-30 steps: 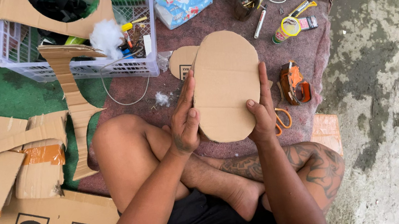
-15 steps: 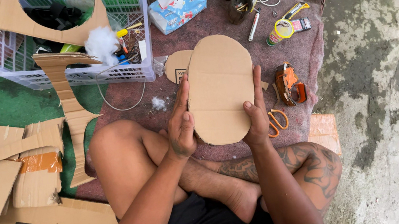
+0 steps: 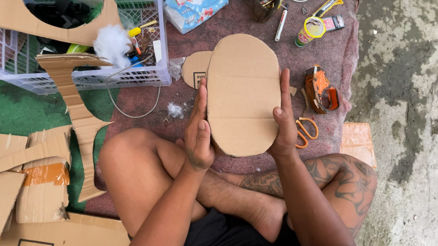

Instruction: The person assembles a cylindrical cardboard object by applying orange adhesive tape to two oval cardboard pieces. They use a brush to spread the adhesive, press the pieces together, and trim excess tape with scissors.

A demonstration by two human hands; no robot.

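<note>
My 2 hands — left [image 3: 198, 137], right [image 3: 283, 125] — grip the oval cardboard [image 3: 243, 94] by its edges, above my crossed legs; scissors [image 3: 304, 131] lie near.

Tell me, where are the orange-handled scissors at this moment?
In the head view the scissors lie on the maroon mat, just beside the right hand that holds the oval cardboard piece, and below the orange tape dispenser.
</note>
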